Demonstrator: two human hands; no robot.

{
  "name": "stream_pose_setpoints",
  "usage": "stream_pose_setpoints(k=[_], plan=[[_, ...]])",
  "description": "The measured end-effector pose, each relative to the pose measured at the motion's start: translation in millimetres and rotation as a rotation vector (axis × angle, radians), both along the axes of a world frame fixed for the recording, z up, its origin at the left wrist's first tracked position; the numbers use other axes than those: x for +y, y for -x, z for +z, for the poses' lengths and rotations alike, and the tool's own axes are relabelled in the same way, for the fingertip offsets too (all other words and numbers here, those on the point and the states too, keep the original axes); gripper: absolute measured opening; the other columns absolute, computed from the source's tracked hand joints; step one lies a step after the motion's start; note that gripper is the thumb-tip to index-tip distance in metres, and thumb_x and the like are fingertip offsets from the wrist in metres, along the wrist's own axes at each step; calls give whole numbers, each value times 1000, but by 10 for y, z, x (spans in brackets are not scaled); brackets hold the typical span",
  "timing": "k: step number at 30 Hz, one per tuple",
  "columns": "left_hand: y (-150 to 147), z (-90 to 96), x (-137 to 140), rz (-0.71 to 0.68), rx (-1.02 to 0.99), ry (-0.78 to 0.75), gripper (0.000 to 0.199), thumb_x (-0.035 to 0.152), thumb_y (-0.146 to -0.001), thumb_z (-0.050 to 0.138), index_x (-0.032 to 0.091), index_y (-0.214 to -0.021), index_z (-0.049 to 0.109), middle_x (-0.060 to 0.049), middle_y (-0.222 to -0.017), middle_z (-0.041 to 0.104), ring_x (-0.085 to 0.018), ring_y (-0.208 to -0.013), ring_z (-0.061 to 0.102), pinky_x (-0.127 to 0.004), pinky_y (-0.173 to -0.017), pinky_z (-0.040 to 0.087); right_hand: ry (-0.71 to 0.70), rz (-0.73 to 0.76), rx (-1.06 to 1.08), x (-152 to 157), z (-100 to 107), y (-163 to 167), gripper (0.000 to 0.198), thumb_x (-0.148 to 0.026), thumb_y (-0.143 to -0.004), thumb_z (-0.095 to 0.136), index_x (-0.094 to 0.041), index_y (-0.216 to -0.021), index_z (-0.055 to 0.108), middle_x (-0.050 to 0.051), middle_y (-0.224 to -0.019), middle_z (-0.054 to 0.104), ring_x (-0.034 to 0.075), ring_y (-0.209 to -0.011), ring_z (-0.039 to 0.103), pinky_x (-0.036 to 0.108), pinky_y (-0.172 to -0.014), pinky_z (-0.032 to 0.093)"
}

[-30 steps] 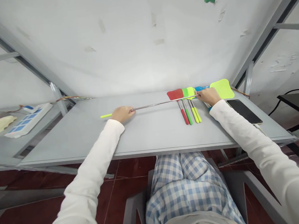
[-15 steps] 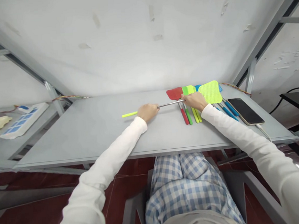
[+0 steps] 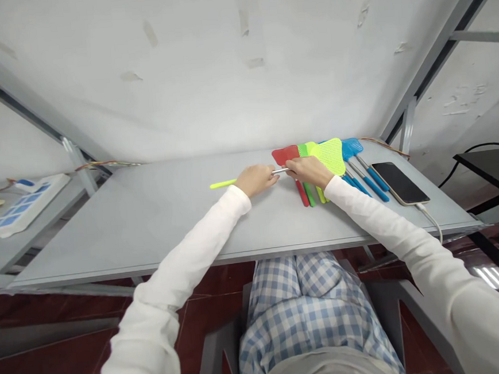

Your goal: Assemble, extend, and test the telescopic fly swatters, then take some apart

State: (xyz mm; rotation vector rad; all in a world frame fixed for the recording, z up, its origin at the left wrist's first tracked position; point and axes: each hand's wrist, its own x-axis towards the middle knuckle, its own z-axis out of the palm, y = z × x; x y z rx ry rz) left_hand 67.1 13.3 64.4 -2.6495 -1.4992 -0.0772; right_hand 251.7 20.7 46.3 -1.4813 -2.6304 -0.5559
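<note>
Both my hands are closed on one yellow fly swatter (image 3: 331, 154) held level over the table. My left hand (image 3: 255, 179) wraps around it near its yellow grip, which sticks out to the left. My right hand (image 3: 309, 171) pinches the metal rod closer to the mesh head, which shows beyond that hand. Only a short piece of bare rod is visible between the hands. Under and behind my right hand lie a red fly swatter (image 3: 285, 155), a green fly swatter (image 3: 309, 194) and more yellow, partly covered. Several blue fly swatters (image 3: 378, 191) lie just to the right.
On the grey table (image 3: 148, 218), a phone (image 3: 400, 182) with a white cable (image 3: 431, 219) lies at the right. A white wall (image 3: 191, 99) stands behind. Farther left, a white and blue object (image 3: 24, 207) rests on another surface. Metal frame posts rise at both ends.
My hands have come closer together along the swatter, so less metal rod shows between them. The mesh head has moved left with my right hand, uncovering more of the blue swatters.
</note>
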Motion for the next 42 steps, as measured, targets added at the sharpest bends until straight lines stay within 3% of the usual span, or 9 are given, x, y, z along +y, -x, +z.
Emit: stream_pose_setpoints(k=[3, 6, 11, 15, 25, 30, 34, 38, 42], plan=[[299, 113, 50, 3, 17, -50, 36, 49, -90, 41, 20, -97, 61, -6, -81, 70, -22, -76, 66, -28, -63, 40, -194, 118, -29, 17, 98, -235, 30, -22, -92, 34, -12, -102, 60, 16, -110, 61, 25, -102, 54, 40, -89, 38], [587, 58, 94, -6, 79, -91, 38, 50, -93, 34, 21, -97, 58, -5, -76, 69, -19, -68, 64, -27, -58, 35, -342, 92, -2, 35, 159, -470, 30, -30, -87, 45, -13, -106, 59, 17, -123, 55, 30, -118, 44, 47, -101, 27], [780, -182, 97, -74, 137, -171, 42, 48, -97, 23, 22, -94, 56, -4, -72, 68, -16, -56, 59, -26, -50, 29, -202, 4, -82, 81, 187, -652, 47, -51, -85, 42, -13, -95, 66, 17, -95, 64, 29, -88, 54, 42, -78, 34], [724, -229, 58, -71, 222, -228, 43, 49, -97, 23, 21, -93, 56, -5, -71, 68, -16, -51, 57, -26, -47, 26, -46, 23, -156, 84, 166, -577, 54, -54, -85, 36, -12, -83, 70, 14, -80, 64, 20, -68, 52, 30, -58, 23], [199, 12, -43, -147, 180, -91, 43, 51, -96, 26, 19, -101, 54, -7, -67, 65, -19, -55, 61, -26, -53, 35, -95, 101, -32, 51, 157, -239, 43, -39, -89, 36, -15, -79, 70, 10, -74, 66, 19, -68, 53, 29, -56, 22], [104, -58, 37, -86, 67, -44, 43, 49, -97, 25, 19, -108, 52, -8, -82, 69, -20, -67, 65, -26, -58, 37, -263, 69, 70, -12, 13, -184, 31, -23, -92, 35, -14, -95, 65, 17, -107, 65, 26, -101, 54, 39, -81, 37], [150, -107, 91, -59, -30, -64, 40, 49, -97, 27, 20, -109, 53, -6, -87, 70, -19, -71, 65, -26, -60, 37, -367, 125, 147, -101, -138, -157, 36, -16, -93, 31, -14, -120, 55, 15, -141, 47, 25, -130, 39, 46, -106, 26], [204, -168, 120, -73, -144, -38, 38, 47, -97, 29, 22, -107, 56, -4, -87, 70, -17, -72, 64, -26, -62, 38, -357, 208, 88, -83, -200, -217, 34, -16, -95, 31, -14, -117, 56, 14, -136, 51, 23, -132, 38, 43, -110, 25], [143, -305, 203, -145, -238, -55, 35, 42, -97, 29, 21, -106, 56, -5, -97, 69, -17, -80, 64, -27, -68, 41, -300, 233, -15, 66, -152, -245, 32, -12, -94, 31, -12, -102, 61, 13, -106, 65, 24, -117, 50, 40, -103, 31]])
